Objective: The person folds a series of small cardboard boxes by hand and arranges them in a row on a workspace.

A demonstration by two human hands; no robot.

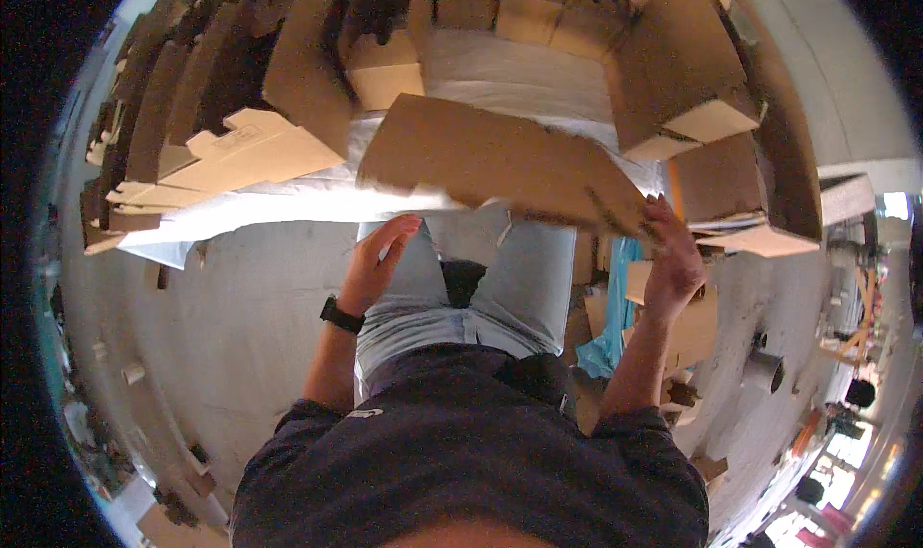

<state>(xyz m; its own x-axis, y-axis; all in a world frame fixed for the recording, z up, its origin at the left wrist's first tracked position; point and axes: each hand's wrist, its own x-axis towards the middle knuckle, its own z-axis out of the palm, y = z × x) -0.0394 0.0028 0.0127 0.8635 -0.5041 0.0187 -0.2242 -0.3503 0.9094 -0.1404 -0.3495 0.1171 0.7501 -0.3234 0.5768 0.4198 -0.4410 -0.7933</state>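
"Where is the cardboard piece [510, 159]?"

"Ahead of the hands, spanning the gap between them, above a white covering [519, 72]."

"And who has hold of it?"

"Only the right hand [675, 260], it seems: its fingers grasp the piece's near right end, though blur hides the exact grip. The left hand [378, 258] is released, fingers extended, just short of the piece's left part; whether it touches the covering's edge, one cannot tell."

"So how does the person handle it well?"

"Probably by bringing the left hand up under the free end, since one-handed the panel may twist or sag. A broad, gentle hold should spare the edge a crease."

"Any hazards?"

"The right-hand box [678, 67], standing beyond the right hand, and the left-hand boxes [308, 72], beyond the left. A level, slow movement would likely avoid knocking either."
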